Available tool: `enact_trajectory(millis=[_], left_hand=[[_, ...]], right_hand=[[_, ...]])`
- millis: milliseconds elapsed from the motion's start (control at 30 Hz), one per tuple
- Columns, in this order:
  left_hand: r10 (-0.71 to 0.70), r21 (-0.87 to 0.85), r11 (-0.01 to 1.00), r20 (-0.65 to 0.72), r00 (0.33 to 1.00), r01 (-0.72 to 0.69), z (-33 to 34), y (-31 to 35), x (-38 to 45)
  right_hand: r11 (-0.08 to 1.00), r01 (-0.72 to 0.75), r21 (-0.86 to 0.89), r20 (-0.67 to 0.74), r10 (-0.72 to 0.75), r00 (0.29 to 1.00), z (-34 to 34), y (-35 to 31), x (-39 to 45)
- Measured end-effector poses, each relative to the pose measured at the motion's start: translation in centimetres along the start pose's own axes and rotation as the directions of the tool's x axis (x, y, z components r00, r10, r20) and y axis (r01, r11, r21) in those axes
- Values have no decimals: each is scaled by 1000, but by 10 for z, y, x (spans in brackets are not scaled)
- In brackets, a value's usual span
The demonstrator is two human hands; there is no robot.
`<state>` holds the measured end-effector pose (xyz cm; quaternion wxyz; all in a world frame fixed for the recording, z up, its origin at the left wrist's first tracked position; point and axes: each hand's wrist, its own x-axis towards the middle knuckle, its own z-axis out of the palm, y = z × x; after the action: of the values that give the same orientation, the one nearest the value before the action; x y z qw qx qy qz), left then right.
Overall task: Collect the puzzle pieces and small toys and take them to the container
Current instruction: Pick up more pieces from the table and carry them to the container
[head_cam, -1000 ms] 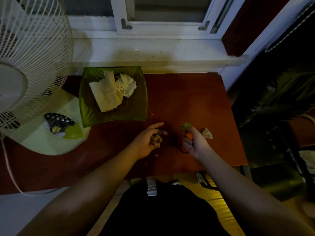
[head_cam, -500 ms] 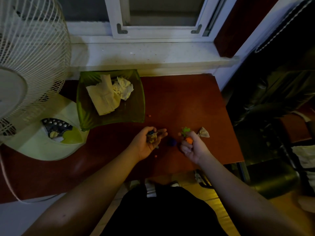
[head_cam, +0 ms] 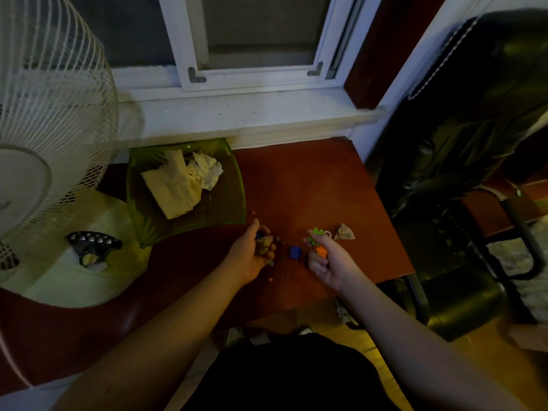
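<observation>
- Hands over red-brown table (head_cam: 311, 179), near its front edge.
- Left hand (head_cam: 252, 255): fingers curled round a clump of small toys (head_cam: 264, 244) (dim, pieces hard to tell apart).
- Right hand (head_cam: 327, 261): fingers closed on green and orange pieces (head_cam: 316, 241).
- Blue piece (head_cam: 295, 252) lies on the table between the hands, touching neither.
- Tan scrap (head_cam: 344, 232) just beside the right hand.
- Green tray (head_cam: 234, 200) with crumpled paper (head_cam: 184, 182), beyond the left hand.
</observation>
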<state>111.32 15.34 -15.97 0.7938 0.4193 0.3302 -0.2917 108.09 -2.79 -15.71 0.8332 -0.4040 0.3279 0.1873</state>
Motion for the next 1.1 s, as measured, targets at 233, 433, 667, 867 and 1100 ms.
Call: enact_trajectory(millis=[233,433,667,867,1100], left_hand=[[-3,-61,998,-5,1000,2,1,4,3],[-186,-342,918,75,980,200,-6,13,8],[-54,-132,989,123,991,71,-6,12,11],[-27,43,999,65,998,24,-3,19,5],[-64,156,986,-12,998,65,0,23,10]], right_hand=[[997,-33,-67,-56,29,998,18,8,-2],[996,-63,-62,-79,58,995,29,12,0],[998,-62,-27,-83,59,995,30,9,1],[999,-43,-10,-90,42,995,31,3,4],[997,18,77,-112,-10,994,26,-1,-1]])
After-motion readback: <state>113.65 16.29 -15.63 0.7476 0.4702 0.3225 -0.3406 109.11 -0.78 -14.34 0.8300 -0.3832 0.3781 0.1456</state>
